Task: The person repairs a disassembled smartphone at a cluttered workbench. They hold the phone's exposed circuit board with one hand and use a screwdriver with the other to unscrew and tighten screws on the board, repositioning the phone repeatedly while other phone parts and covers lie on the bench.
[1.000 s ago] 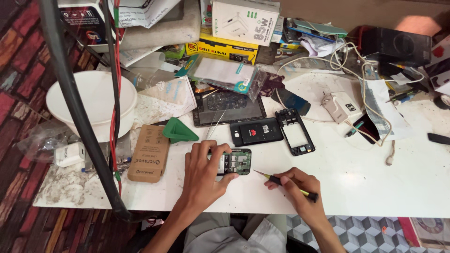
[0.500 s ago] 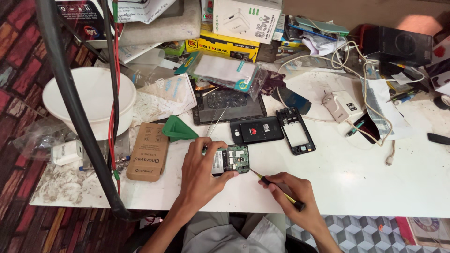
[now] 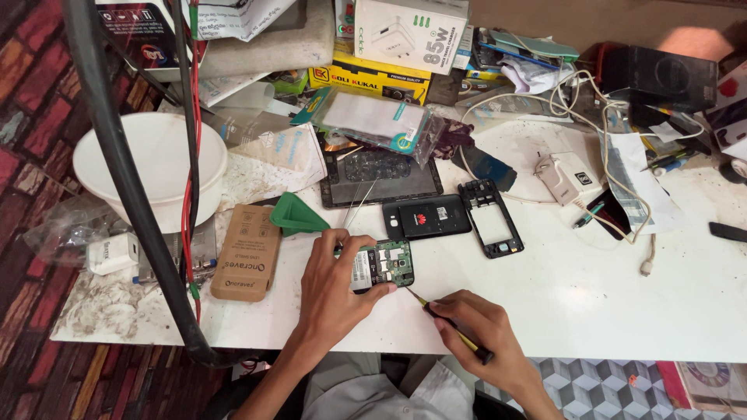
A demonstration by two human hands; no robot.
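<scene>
L hand grip pinches opened phone flat on white worktop. R hand grip pressed round screwdriver, tip at phone's 5 o'clock corner; black back cover at 1 o'clock.

A white bowl is sitting at the left end of a cluttered white workbench, with a brown cardboard packet and a green plastic wedge lying just beside it. A dark tablet is lying face up behind a black phone back cover and an empty black phone frame, the two resting side by side. White cables are trailing across a white charger, while boxed chargers are crowding the back edge.
</scene>
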